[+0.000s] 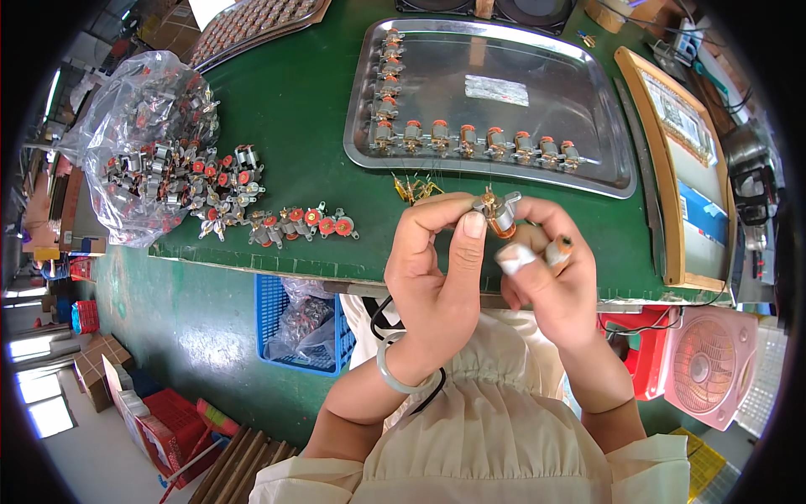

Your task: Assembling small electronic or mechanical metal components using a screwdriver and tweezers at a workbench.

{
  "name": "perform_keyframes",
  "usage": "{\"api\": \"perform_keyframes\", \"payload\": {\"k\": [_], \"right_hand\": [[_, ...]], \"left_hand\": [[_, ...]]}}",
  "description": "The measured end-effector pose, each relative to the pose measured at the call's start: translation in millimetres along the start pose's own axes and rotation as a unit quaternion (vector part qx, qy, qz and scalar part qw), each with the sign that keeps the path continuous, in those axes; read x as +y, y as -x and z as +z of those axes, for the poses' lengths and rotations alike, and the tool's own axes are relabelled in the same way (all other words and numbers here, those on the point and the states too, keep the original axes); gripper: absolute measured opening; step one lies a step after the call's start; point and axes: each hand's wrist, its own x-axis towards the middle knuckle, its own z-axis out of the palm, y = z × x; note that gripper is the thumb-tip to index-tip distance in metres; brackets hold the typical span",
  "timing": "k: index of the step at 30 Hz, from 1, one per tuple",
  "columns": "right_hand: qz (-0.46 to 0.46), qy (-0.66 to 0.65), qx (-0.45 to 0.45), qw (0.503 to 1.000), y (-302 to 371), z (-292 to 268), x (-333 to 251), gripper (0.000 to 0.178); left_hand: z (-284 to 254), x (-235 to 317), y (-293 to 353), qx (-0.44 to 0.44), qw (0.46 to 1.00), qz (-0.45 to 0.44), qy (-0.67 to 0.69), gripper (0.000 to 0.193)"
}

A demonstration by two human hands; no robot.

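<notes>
Above the front edge of the green table I hold a small electric motor (501,214), a silver can with an orange-red end. My left hand (441,269) pinches it between thumb and forefinger. On its other side, my right hand (554,290) curls its forefinger against the motor; white wrapping covers the thumb and another fingertip, and the thumb is slightly blurred. Just beyond my left hand lie small brass-coloured pieces with thin leads (411,186). A shiny metal tray (554,84) behind them carries similar motors, one row along its left side and another along its front.
More motors (222,181) spill from a clear plastic bag (126,109) at the left. A wooden-framed panel (676,168) and a dark strip lie at the right. Below the table stand a blue crate (273,323) and a pink fan (709,361).
</notes>
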Motion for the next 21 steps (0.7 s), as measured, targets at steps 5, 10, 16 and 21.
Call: {"api": "perform_keyframes", "payload": {"k": [5, 10, 16, 21], "right_hand": [[-0.111, 0.126, 0.061, 0.984, 0, -1, 11, 0.02], [0.095, -0.134, -0.046, 0.985, -3, -13, -3, 0.024], [-0.187, 0.591, 0.063, 0.782, -10, -30, -14, 0.032], [-0.133, 0.695, 0.011, 0.706, -12, -50, -8, 0.022]], "left_hand": [[0, 2, 0, -0.004, 1.0, -0.012, -0.001, 0.009], [-4, -1, -2, -0.04, 0.997, -0.013, 0.072, 0.012], [-11, -1, -10, -0.03, 0.992, -0.06, 0.106, 0.017], [-17, 3, -20, -0.029, 0.975, -0.146, 0.165, 0.012]]}}
